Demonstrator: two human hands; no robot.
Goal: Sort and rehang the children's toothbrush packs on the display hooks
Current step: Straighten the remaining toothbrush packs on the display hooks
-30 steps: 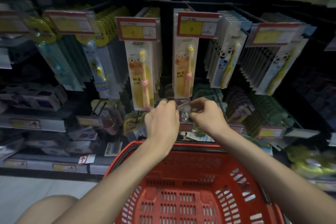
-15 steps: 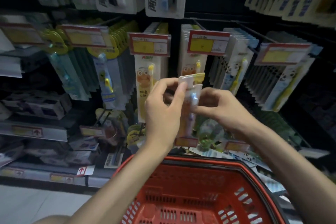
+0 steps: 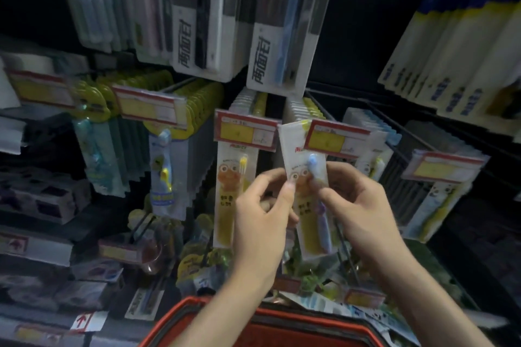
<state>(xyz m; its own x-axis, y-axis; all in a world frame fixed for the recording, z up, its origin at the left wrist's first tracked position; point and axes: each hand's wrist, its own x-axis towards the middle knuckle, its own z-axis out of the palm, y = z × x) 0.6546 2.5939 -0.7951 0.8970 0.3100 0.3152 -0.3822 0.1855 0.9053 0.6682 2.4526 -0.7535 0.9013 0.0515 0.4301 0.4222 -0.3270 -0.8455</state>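
Both hands are up in front of the hook display, sharing one children's toothbrush pack point(image 3: 306, 205) between them. My left hand point(image 3: 262, 217) pinches the pack's left edge, the thumb lying on the front just under the cartoon eyes and the fingers curled behind the card. My right hand point(image 3: 363, 214) has the right side, with the thumb pressed on the front beside the blue brush head and the other fingers bent round the back.

The pack is upright, leaning a little to the left. It has a white top, a yellow cartoon figure down the middle and a blue-and-purple brush along its right side. Its upper right corner is tucked behind the right price tag point(image 3: 335, 141), and I cannot tell whether the hanging hole is on a hook.

Just left of it, under the left price tag point(image 3: 245, 132), hangs a row of similar packs point(image 3: 234, 177) with a yellow brush showing on the front one. My left hand covers that front pack's lower right part. Behind the right price tag a second row of packs point(image 3: 303, 107) runs back along its hook. Further right hang the panda packs point(image 3: 439, 205), well apart from my hands. Large white toothbrush packs point(image 3: 270, 36) hang overhead.

Below my forearms is the rim of a red basket point(image 3: 282, 315), with loose packs lying on the shelf just behind it.
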